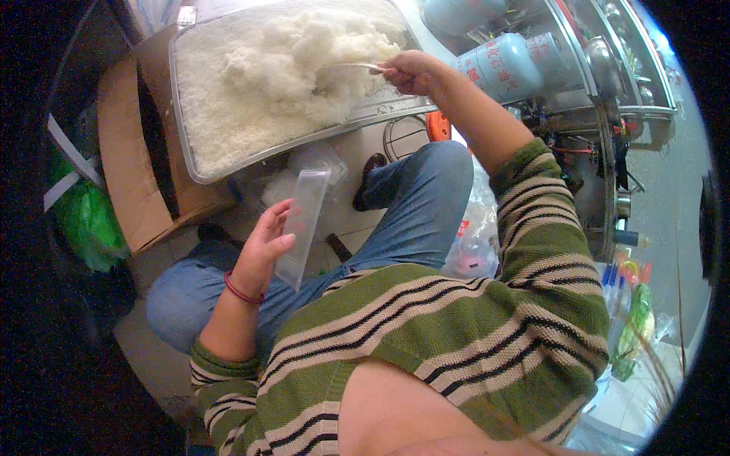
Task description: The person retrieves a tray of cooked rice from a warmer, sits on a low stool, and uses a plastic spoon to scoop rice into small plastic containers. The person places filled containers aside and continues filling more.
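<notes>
A large metal tray [188, 154] at the top holds a heap of white, fluffy grains that look like cooked rice [256, 74]. My right hand [408, 73] reaches over the tray's right part and grips the handle of a pale spoon or paddle [353, 65], whose far end is sunk in the heap. Lower and to the left, my left hand [268, 242] holds a clear plastic container [305, 222] tilted on its side, thumb on the near face, fingers behind. The container hangs over my lap, apart from the tray.
A cardboard box [122, 142] with raised flaps stands left of the tray. Light blue gas cylinders [502, 65] are at the upper right. Clear plastic containers [319, 165] lie beneath the tray's near edge. A plastic bag [473, 239] sits beside my knee, and bagged green vegetables [633, 330] are at the right.
</notes>
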Demonstrator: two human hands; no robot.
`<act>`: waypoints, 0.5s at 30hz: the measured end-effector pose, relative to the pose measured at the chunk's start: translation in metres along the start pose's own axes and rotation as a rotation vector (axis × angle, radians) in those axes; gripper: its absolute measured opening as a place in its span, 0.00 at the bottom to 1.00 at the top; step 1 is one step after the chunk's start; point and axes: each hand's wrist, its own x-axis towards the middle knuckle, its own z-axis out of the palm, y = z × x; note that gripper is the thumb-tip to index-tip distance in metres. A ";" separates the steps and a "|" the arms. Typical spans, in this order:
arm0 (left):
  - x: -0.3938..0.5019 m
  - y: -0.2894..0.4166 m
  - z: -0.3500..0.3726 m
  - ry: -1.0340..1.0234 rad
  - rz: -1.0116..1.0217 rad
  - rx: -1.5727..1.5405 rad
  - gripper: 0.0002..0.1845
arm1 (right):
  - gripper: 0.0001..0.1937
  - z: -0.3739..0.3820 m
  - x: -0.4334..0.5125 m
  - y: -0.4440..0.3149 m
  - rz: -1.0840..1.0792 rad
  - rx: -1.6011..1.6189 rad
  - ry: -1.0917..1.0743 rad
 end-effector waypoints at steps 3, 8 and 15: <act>-0.003 0.001 0.000 0.003 0.003 0.016 0.35 | 0.11 -0.004 -0.022 -0.012 -0.051 -0.193 0.168; -0.003 0.002 0.002 -0.012 0.020 0.051 0.36 | 0.13 0.006 -0.053 -0.009 -0.344 -1.190 0.425; -0.012 0.006 0.010 -0.004 0.050 0.095 0.35 | 0.12 0.077 -0.005 0.017 -0.400 -1.797 0.271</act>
